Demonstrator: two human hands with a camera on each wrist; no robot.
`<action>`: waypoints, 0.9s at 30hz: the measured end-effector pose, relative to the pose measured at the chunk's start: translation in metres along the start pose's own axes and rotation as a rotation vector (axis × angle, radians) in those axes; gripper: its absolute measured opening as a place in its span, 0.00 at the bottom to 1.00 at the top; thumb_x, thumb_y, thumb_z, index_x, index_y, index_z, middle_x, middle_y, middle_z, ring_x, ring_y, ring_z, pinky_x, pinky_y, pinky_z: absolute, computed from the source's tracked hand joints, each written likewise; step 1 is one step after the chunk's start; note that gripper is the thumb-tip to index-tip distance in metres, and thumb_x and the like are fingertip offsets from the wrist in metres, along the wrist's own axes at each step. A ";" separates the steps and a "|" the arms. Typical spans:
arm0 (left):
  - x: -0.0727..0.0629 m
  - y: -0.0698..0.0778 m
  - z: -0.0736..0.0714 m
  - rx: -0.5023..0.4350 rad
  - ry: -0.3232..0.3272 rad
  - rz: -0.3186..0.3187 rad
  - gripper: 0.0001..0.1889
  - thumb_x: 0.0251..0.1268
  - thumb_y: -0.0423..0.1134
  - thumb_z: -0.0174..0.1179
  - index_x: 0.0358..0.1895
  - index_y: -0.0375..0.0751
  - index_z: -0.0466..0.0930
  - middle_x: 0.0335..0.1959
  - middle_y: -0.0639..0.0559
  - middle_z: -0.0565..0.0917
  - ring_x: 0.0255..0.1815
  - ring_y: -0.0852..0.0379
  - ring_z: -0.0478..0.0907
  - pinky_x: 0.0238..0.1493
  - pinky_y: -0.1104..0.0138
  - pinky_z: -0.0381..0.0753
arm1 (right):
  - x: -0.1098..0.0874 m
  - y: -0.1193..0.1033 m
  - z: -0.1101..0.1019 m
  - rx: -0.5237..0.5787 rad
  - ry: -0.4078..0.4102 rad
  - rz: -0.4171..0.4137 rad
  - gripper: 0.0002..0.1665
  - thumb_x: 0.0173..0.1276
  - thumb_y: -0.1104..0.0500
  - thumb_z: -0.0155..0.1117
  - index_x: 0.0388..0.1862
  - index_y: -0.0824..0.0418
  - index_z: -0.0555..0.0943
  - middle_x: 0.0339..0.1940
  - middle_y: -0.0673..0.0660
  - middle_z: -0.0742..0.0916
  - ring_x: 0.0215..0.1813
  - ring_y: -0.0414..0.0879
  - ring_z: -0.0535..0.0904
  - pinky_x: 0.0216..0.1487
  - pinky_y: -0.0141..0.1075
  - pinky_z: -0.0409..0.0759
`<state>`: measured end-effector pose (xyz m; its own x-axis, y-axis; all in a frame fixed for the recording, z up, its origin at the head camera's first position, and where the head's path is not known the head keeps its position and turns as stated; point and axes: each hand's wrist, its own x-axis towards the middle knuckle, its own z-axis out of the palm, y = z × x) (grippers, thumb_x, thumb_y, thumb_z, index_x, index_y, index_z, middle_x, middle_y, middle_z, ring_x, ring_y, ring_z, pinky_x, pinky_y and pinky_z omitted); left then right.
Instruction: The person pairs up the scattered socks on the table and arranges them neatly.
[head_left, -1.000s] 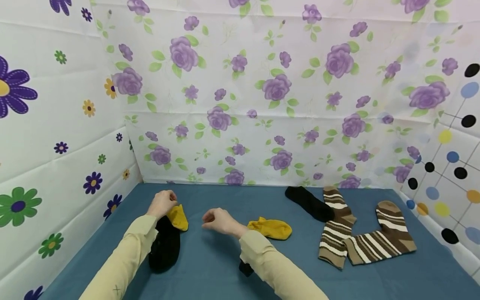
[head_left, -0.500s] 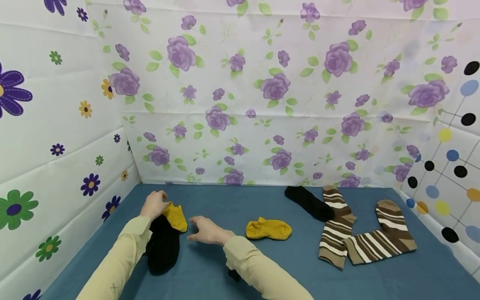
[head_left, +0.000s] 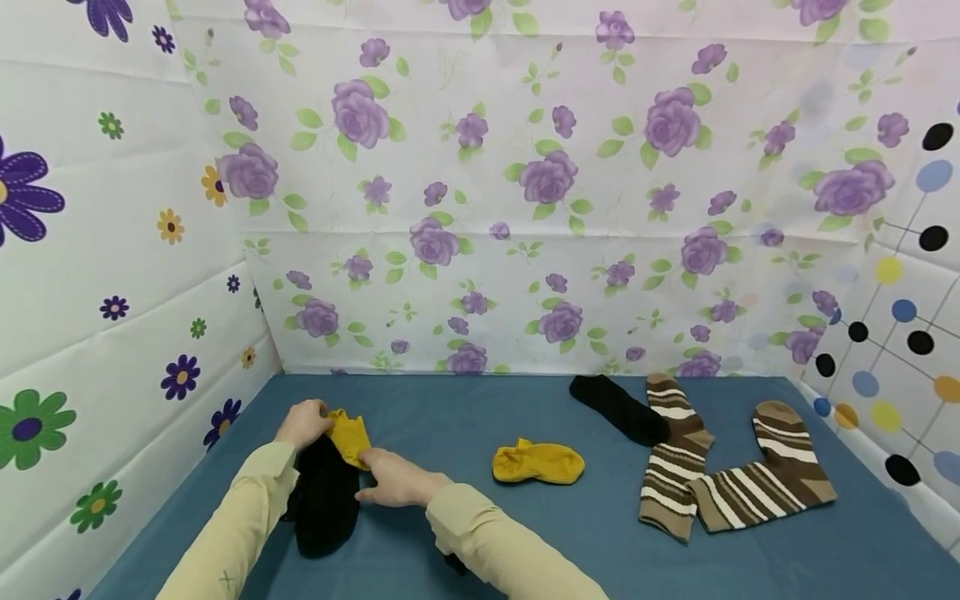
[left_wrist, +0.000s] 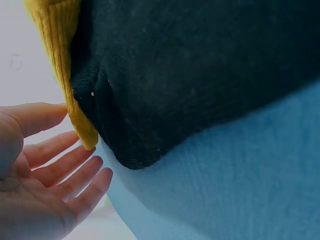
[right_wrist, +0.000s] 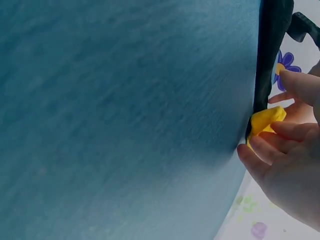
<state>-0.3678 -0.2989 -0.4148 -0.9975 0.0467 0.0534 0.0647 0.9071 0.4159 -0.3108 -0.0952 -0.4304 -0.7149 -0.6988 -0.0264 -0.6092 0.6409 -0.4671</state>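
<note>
At the left of the table, a yellow sock (head_left: 348, 437) lies at the far end of a black sock (head_left: 326, 504). My left hand (head_left: 302, 423) pinches the yellow sock's cuff between thumb and forefinger; the left wrist view shows this hand (left_wrist: 55, 170) with its other fingers extended. From the right, my right hand (head_left: 401, 479) reaches in, its fingertips touching the yellow sock's near end. In the right wrist view, its fingers (right_wrist: 262, 152) are spread around the yellow sock (right_wrist: 267, 120), not closed on it.
A second yellow sock (head_left: 538, 462) lies mid-table. Farther right are a black sock (head_left: 618, 408) and two brown striped socks (head_left: 678, 450), overlapping. A small dark piece (head_left: 453, 564) shows under my right sleeve. Patterned cloth walls (head_left: 465, 167) bound the blue table (head_left: 600, 533).
My right hand has moved left and slightly nearer me to reach the yellow sock. My left hand has shifted slightly left and down, still holding the sock's cuff.
</note>
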 end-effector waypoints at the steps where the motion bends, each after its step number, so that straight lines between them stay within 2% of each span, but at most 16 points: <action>1: 0.000 -0.001 0.000 -0.003 0.000 0.003 0.15 0.61 0.29 0.53 0.45 0.18 0.71 0.41 0.28 0.74 0.39 0.38 0.73 0.38 0.52 0.73 | 0.000 0.000 0.000 -0.014 -0.004 0.001 0.34 0.64 0.50 0.59 0.65 0.61 0.64 0.61 0.52 0.70 0.60 0.40 0.64 0.54 0.29 0.64; 14: 0.001 0.005 0.001 -0.034 -0.011 0.032 0.11 0.60 0.28 0.53 0.42 0.21 0.74 0.35 0.34 0.77 0.32 0.45 0.75 0.33 0.55 0.75 | -0.003 -0.003 -0.005 -0.082 -0.041 0.026 0.24 0.64 0.51 0.59 0.58 0.57 0.73 0.52 0.47 0.77 0.52 0.37 0.71 0.49 0.28 0.68; 21: 0.002 0.014 0.003 -0.043 -0.012 0.079 0.09 0.60 0.26 0.51 0.41 0.22 0.75 0.34 0.37 0.78 0.33 0.45 0.75 0.33 0.55 0.75 | -0.010 -0.004 -0.014 -0.102 -0.056 0.058 0.16 0.66 0.54 0.58 0.51 0.55 0.78 0.41 0.45 0.81 0.35 0.34 0.73 0.38 0.27 0.71; 27: 0.006 0.023 0.002 0.010 -0.026 0.084 0.07 0.60 0.27 0.53 0.39 0.26 0.77 0.33 0.40 0.77 0.32 0.47 0.75 0.32 0.57 0.75 | -0.015 -0.007 -0.021 -0.127 -0.085 0.093 0.15 0.67 0.54 0.57 0.51 0.55 0.80 0.42 0.45 0.82 0.38 0.35 0.76 0.38 0.28 0.72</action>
<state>-0.3722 -0.2768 -0.4063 -0.9890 0.1331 0.0640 0.1477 0.9036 0.4022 -0.3030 -0.0829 -0.4079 -0.7420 -0.6553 -0.1412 -0.5841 0.7354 -0.3437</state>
